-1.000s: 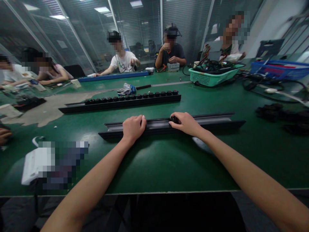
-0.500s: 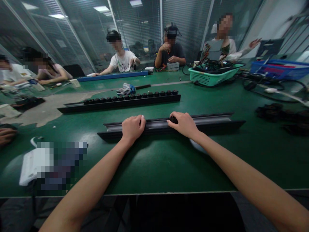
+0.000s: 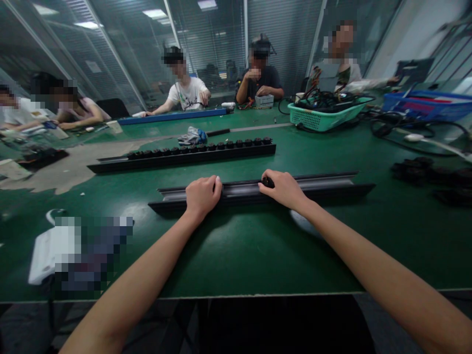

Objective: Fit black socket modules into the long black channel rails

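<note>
A long black channel rail (image 3: 243, 188) with a pale inner face lies across the green table in front of me. My left hand (image 3: 202, 194) is closed over its left half, thumb on the inner side; the hand hides what is under the palm. Between the fingers and thumb of my right hand (image 3: 285, 189) is a small round black part (image 3: 268, 182), held at the rail's middle. I cannot tell whether the part touches the channel floor.
Behind lies a second black rail (image 3: 184, 160) with a row of round black parts. Grey-blue gloves (image 3: 192, 135), a green basket (image 3: 317, 119) of cables and a blue basket (image 3: 424, 108) are farther back. Black parts (image 3: 416, 172) lie at right. Several people sit around the table.
My right hand has shifted slightly right along the rail with the black part. My left hand stays in place. At the back right, a person's raised hand has come down.
</note>
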A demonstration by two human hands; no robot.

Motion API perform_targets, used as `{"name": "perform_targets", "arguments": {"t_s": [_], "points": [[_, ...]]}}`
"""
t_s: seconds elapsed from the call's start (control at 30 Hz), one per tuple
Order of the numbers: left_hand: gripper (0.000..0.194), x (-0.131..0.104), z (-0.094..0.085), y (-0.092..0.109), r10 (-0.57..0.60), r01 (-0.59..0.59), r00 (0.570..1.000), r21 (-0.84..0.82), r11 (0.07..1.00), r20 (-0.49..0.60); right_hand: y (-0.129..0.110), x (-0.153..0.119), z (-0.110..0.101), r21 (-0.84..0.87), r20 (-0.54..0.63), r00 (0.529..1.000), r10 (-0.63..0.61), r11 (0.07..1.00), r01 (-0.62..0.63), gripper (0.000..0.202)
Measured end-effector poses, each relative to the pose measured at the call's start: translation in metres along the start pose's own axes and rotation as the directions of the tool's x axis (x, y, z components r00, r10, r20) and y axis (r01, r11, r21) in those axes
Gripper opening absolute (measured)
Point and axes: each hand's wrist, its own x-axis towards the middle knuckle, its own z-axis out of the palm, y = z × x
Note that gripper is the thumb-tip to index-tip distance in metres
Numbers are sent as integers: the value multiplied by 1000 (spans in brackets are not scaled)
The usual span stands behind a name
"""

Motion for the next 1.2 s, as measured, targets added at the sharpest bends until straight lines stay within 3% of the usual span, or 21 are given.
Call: {"name": "perform_targets", "arguments": {"t_s": [0.6,1.2], "points": [[44,1,2,-1,18,-18,999,-7,1000,-33,8,0,-2,-13,-6,1000,7,1000,-7,21],[45,0,3,-2,20,-19,999,14,1000,-26,14,3,-8,16,74,997,4,1000,-5,22]]}}
